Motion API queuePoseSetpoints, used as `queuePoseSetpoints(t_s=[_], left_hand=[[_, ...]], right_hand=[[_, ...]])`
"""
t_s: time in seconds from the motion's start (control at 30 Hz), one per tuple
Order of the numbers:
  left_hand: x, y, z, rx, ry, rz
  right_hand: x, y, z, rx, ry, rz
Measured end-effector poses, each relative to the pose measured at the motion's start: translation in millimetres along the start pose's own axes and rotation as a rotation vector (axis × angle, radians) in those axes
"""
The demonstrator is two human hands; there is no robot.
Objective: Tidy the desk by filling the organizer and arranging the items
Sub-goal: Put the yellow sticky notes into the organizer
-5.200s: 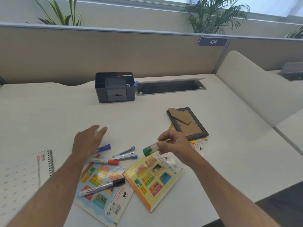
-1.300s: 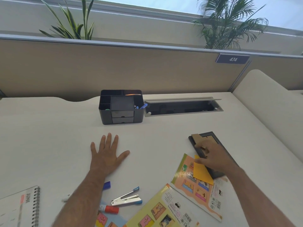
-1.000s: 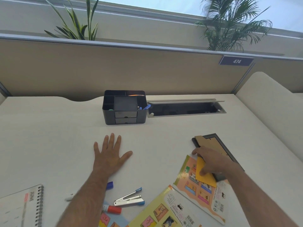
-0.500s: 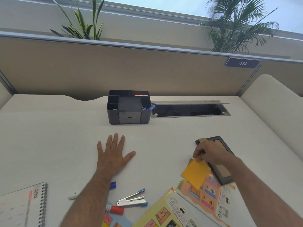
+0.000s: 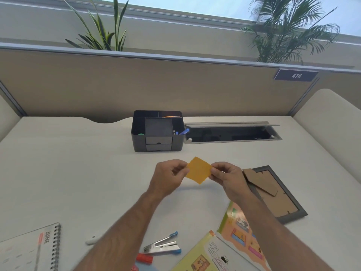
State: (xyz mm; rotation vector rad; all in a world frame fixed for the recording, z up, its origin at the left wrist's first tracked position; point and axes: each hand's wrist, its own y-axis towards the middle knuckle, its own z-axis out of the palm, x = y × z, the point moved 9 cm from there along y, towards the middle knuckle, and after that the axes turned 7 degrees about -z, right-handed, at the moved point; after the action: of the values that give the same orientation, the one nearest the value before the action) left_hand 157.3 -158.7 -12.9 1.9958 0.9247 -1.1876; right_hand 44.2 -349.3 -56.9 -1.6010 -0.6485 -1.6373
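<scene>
An orange sticky-note pad (image 5: 198, 169) hangs above the middle of the desk, turned like a diamond. My left hand (image 5: 168, 178) pinches its left corner and my right hand (image 5: 227, 176) pinches its right corner. Behind them, near the partition, stands the black desk organizer (image 5: 157, 142) with two small drawers; blue pens and a green cap show in its compartments. A stapler (image 5: 163, 247) with blue ends and a red-capped marker (image 5: 144, 258) lie near the front edge, between my forearms.
A picture frame (image 5: 273, 194) lies face down at right, its cardboard back up. Sticker booklets (image 5: 240, 231) lie at front right, a spiral calendar (image 5: 31, 249) at front left, a white marker (image 5: 91, 240) beside my left forearm. An open cable tray (image 5: 232, 133) sits right of the organizer.
My right hand lifted the orange pad off the booklet by the frame and brought it to the desk's middle. My left hand rose from the desk and took its other corner.
</scene>
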Motion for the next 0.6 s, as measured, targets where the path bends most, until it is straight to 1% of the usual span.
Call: queuePoseSetpoints(t_s=[0.1,0.13,0.17,0.23,0.27,0.3,0.4,0.47,0.6], left_hand=[[-17.2,12.8,-18.0,-0.103,0.038,0.117],[-25.6,17.9,-27.1,-0.131,0.048,0.171],[-35.4,23.8,-36.9,-0.156,0.064,0.231],[-58.3,38.7,-59.0,-0.218,0.123,0.361],[-68.5,47.9,-70.9,-0.259,0.152,0.414],[-76.7,58.3,-82.9,-0.306,0.183,0.449],[-92.5,92.2,-114.4,-0.448,0.308,0.480],[-92.7,115.9,-125.9,-0.487,0.409,0.460],[-78.8,153.4,-125.1,-0.453,0.584,0.392]], right_hand=[[-9.0,4.8,6.9,-0.054,0.124,0.023],[-13.2,6.1,7.6,-0.079,0.122,0.029],[-17.8,7.6,5.0,-0.110,0.023,0.024],[-21.6,9.7,0.8,-0.131,-0.412,-0.051],[-22.7,9.5,4.2,-0.107,-0.622,-0.119],[-24.3,8.4,11.0,-0.067,-0.779,-0.207],[-41.2,3.9,33.6,0.042,-1.147,-0.375],[-49.3,1.2,41.8,0.066,-1.307,-0.410],[-45.4,0.8,44.0,0.064,-1.347,-0.411]])
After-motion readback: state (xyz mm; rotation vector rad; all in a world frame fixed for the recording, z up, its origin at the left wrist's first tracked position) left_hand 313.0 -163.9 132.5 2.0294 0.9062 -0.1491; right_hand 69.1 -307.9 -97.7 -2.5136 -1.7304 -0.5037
